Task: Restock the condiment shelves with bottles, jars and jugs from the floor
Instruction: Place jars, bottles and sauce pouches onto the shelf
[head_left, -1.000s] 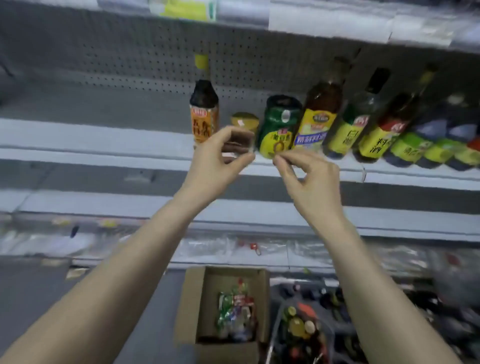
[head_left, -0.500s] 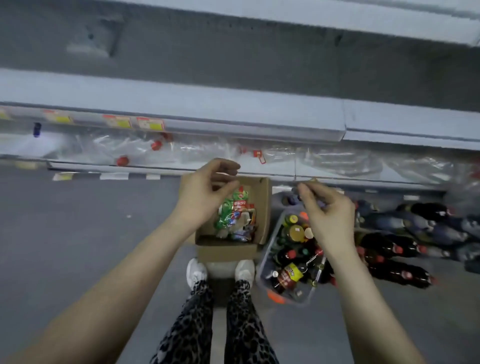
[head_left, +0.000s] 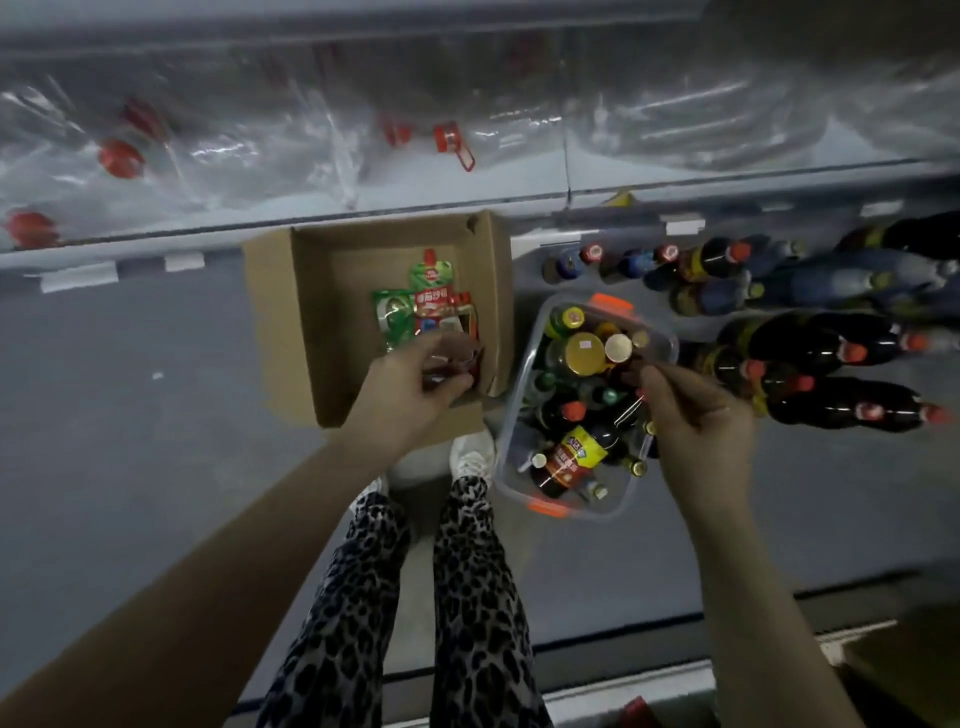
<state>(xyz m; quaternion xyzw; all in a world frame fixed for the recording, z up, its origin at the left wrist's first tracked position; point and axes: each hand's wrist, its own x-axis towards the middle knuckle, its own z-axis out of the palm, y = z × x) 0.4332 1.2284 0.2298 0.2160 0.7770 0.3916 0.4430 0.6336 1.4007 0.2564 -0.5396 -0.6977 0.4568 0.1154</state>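
Pouch (head_left: 435, 304) label in Chinese, inside box (head_left: 275, 322).

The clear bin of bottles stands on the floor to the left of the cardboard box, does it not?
No. The head view shows the clear bin on the floor to the right of the cardboard box, not the left.

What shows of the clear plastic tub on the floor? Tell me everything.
The clear plastic tub is rectangular with rounded corners, lidless, with orange latches at both short ends. It stands on the floor, right of the cardboard box, crowded with bottles and jars, mostly caps up; one yellow-labelled bottle lies tilted. The right hand hangs over its right rim; contact unclear.
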